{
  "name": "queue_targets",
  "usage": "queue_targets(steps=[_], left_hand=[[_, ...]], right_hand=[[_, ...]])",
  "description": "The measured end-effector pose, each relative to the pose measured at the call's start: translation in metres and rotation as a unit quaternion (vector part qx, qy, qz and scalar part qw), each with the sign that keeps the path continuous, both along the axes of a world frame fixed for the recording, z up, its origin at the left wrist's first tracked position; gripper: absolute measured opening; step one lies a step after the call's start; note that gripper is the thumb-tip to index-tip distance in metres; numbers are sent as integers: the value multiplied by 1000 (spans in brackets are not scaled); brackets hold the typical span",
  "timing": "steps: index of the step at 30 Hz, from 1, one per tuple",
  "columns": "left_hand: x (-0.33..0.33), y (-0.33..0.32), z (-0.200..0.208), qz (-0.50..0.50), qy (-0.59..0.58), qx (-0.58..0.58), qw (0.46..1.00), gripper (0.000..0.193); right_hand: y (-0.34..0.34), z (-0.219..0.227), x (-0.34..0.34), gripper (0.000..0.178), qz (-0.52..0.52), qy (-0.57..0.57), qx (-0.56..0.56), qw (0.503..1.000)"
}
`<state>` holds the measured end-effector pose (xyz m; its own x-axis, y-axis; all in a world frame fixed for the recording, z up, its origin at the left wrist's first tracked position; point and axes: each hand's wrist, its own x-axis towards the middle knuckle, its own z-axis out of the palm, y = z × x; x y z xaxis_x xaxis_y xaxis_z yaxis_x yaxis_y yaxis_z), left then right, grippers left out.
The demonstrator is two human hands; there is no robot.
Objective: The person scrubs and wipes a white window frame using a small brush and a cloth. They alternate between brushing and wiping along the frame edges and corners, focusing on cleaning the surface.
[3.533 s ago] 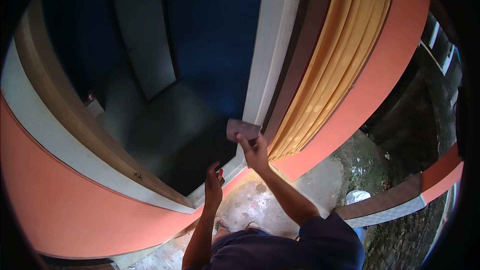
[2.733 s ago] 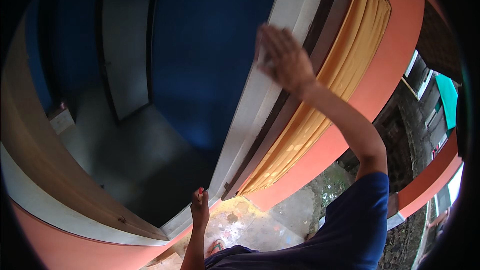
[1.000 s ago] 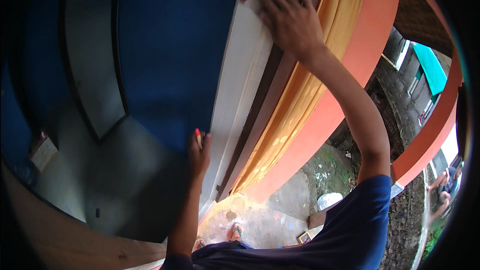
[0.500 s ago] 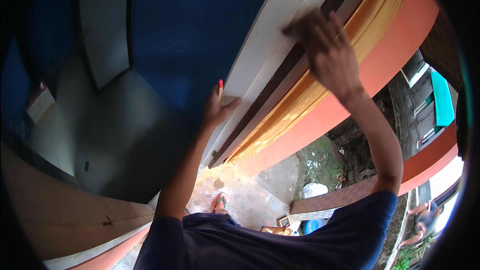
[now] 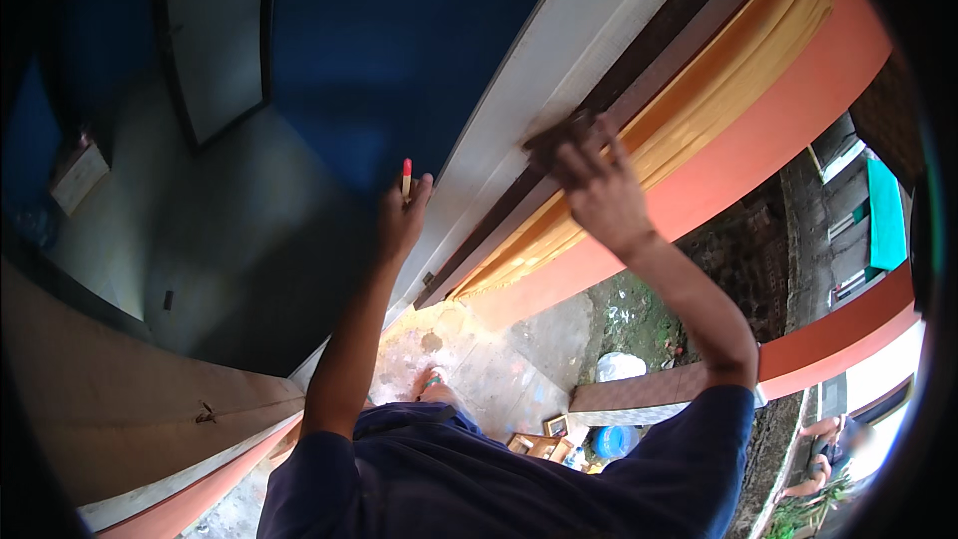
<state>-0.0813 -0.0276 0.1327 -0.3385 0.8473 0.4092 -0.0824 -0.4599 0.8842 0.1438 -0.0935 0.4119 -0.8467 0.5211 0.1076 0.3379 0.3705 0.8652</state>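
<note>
My left hand [image 5: 402,215] is closed around a thin light wooden stick with a red tip [image 5: 407,177], which points up between thumb and fingers; its lower part is hidden. That hand is beside the edge of a white door frame [image 5: 539,90]. My right hand [image 5: 604,185] reaches over the dark brown strip [image 5: 479,245] next to the frame. Its fingers press a dark brown, pad-like piece [image 5: 552,143] against the white surface; blur hides what kind of piece it is.
A yellow curtain [image 5: 738,70] hangs along an orange wall [image 5: 798,90] to the right. A dim room with a blue wall [image 5: 399,40] lies left. Below stand a blue container [image 5: 614,441] and wooden frames [image 5: 539,446]. A person [image 5: 826,454] sits outside at far right.
My right hand has slid down and left along the frame with the brown piece. My left hand has shifted slightly left, away from the frame, still holding the stick.
</note>
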Motion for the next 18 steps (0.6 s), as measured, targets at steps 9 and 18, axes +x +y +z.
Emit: queue_targets(steps=[9,18], left_hand=[[-16,-86,-26,56,-56,-119,990,54],[-4,-125,-65,52,-114,-187,974,48]], right_hand=[[1,-13,-17,45,-51,25,-67,996],[12,-63,1,39,43,43,-76,995]])
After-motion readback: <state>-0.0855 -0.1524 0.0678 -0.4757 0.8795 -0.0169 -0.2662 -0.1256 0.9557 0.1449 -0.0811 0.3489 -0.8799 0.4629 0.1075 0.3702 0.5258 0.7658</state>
